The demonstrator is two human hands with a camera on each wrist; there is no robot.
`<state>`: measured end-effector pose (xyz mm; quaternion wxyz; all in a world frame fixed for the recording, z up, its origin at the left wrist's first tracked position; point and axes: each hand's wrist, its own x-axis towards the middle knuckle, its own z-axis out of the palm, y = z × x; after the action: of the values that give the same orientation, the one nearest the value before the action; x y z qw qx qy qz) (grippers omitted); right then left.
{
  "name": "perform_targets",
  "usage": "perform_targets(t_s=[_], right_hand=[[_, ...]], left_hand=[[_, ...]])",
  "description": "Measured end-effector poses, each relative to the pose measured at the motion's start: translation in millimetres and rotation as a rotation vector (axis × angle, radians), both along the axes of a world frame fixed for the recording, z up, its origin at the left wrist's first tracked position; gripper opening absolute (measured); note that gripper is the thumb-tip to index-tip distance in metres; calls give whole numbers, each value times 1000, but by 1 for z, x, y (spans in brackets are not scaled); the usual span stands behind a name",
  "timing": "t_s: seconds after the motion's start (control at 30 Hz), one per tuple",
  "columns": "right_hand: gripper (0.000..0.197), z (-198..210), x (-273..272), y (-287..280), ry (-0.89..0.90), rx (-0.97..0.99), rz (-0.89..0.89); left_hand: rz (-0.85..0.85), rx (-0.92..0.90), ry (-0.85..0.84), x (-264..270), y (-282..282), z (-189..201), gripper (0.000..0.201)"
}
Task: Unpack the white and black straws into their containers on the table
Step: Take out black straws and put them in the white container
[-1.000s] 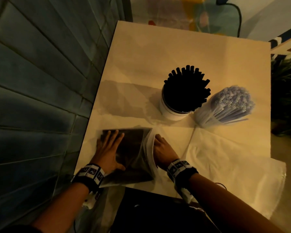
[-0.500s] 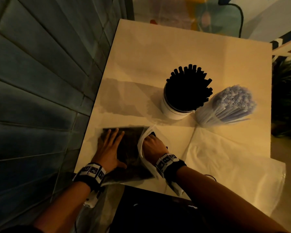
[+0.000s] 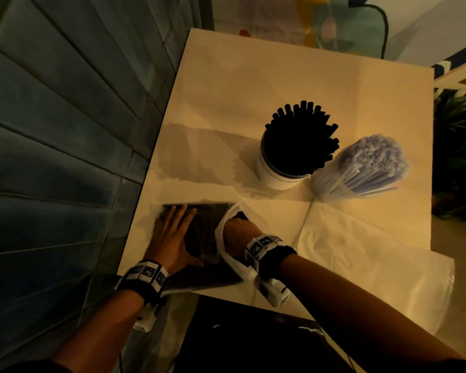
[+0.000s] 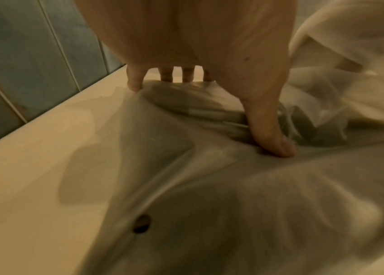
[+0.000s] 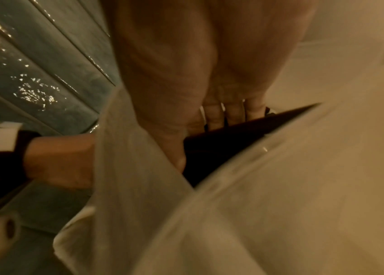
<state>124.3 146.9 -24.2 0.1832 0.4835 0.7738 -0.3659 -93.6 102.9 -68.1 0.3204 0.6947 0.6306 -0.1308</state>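
Observation:
A clear plastic bag of black straws lies flat at the table's near left corner. My left hand presses flat on the bag, fingers spread and thumb down on the film. My right hand is inside the bag's open mouth, fingers over the black straws and thumb against their near side. A white cup packed with black straws stands mid-table. Just right of it stands an upright bundle of white straws; their container is hard to make out.
The table runs along a blue tiled wall on the left. A flat white plastic bag covers the near right part and hangs over the edge. A dark object sits below the near edge.
My right hand has slid left into the bag's mouth, and the bag's rim now drapes over its back. The left hand has stayed flat on the bag.

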Motion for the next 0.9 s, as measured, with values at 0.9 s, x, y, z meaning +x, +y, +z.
perform_targets(t_s=[0.9], right_hand=[[35,25,29,1,-18,-147,74]], left_hand=[[-35,59,13,0,0,-2,131]])
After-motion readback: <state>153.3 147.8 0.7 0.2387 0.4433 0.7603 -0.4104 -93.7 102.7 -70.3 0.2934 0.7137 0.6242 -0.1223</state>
